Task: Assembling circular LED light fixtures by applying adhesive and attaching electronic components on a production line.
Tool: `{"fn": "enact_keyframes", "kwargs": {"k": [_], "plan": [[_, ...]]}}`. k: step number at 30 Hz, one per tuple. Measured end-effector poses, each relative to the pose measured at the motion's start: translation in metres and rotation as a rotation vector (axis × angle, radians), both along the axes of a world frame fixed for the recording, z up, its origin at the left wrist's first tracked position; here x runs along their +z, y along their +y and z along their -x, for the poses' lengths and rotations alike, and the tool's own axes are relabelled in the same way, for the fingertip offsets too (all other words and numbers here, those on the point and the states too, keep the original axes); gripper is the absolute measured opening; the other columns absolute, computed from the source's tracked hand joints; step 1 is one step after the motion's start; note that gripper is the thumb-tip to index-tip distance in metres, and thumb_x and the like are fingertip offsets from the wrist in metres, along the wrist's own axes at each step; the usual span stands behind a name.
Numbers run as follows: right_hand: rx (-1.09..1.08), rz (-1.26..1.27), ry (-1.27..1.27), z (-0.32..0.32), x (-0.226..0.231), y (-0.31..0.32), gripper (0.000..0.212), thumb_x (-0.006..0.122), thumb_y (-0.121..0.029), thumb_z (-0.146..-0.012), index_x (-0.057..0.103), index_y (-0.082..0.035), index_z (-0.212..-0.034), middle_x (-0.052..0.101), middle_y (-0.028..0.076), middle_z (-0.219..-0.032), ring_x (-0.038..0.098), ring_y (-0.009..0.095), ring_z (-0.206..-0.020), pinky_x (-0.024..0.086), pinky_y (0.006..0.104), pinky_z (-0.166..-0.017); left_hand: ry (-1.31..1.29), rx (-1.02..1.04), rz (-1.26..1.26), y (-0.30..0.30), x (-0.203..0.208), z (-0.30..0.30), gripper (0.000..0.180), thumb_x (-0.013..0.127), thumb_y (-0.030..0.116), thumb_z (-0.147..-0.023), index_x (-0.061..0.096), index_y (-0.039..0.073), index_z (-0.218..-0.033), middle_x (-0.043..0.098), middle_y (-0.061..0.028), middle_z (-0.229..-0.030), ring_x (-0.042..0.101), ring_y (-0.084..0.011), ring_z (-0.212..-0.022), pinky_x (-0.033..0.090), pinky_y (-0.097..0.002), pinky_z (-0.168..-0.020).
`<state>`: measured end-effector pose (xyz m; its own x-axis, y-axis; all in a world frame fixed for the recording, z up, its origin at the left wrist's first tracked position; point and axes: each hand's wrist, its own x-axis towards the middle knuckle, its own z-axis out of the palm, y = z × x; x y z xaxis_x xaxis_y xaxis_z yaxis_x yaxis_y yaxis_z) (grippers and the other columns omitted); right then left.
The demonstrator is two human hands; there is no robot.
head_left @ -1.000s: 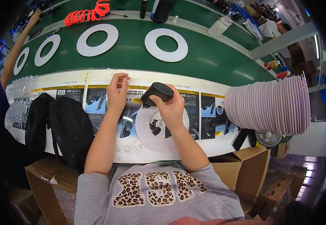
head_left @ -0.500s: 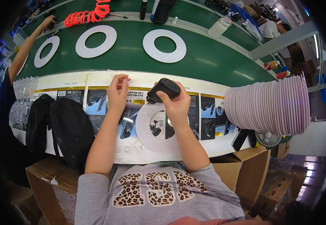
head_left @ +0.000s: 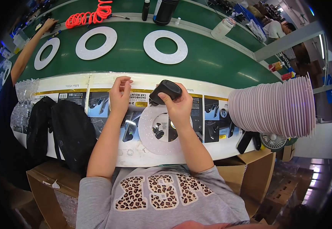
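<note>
My right hand (head_left: 180, 105) grips a black rounded handheld tool (head_left: 166, 91) whose narrow end points down to the left; its exact kind does not show. Under that hand a white speckled flat ring (head_left: 148, 131) lies on the printed sheets. Through its hole a picture on the sheet is visible. To the left, above the sheets, my left hand (head_left: 120, 91) has its fingers curled in and thumb close to the index finger. Whether anything small is between them cannot be made out.
More white rings (head_left: 165, 46) lie on the green conveyor belt (head_left: 219, 63). A tall stack of rings (head_left: 271, 107) stands at right, near a small fan (head_left: 273, 141). A black bag (head_left: 72, 131) and clear plastic pieces (head_left: 22, 89) are at left. Another person's arm (head_left: 30, 49) reaches across the belt.
The rings on the green belt have shifted slightly left. My right hand and the black tool have moved a little left; my left hand looks nearly unchanged.
</note>
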<state>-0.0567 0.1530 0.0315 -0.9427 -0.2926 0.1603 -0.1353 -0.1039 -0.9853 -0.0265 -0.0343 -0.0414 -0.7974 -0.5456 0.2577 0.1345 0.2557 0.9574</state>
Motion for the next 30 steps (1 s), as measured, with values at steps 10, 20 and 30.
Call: {"fn": "enact_keyframes", "kwargs": {"k": [10,20,30], "plan": [[-0.148,0.150,-0.111,0.012,-0.008,0.013,0.036,0.072,-0.008,-0.085,0.053,0.006,-0.112,0.065,0.016,-0.106,0.064,0.021,-0.098,0.051,0.0327,-0.089,0.075,0.070,-0.064,-0.001,0.014,-0.007,0.013,0.054,0.008,-0.092,0.060,0.003,-0.102,0.067,-0.0064,-0.089,0.061,-0.0118,-0.082,0.047,-0.0254,-0.071],[-0.205,0.832,-0.605,0.041,-0.017,0.044,0.038,0.062,-0.016,-0.092,0.049,0.001,-0.123,0.057,0.016,-0.121,0.055,0.026,-0.115,0.043,0.0408,-0.102,-0.200,-0.722,0.642,0.057,0.150,-0.096,0.026,0.076,0.014,-0.072,0.066,0.004,-0.094,0.065,-0.0122,-0.090,0.063,-0.0267,-0.084,0.050,-0.0345,-0.077],[-0.389,1.252,-0.837,0.045,-0.034,0.123,0.033,0.047,-0.023,-0.100,0.053,0.003,-0.119,0.058,0.016,-0.123,0.055,0.029,-0.117,0.044,0.0442,-0.103,-0.271,-0.809,1.101,0.092,0.072,-0.118,0.068,0.084,0.023,-0.056,0.057,0.004,-0.116,0.057,-0.0102,-0.117,0.051,-0.0258,-0.118,0.035,-0.0438,-0.105]]}}
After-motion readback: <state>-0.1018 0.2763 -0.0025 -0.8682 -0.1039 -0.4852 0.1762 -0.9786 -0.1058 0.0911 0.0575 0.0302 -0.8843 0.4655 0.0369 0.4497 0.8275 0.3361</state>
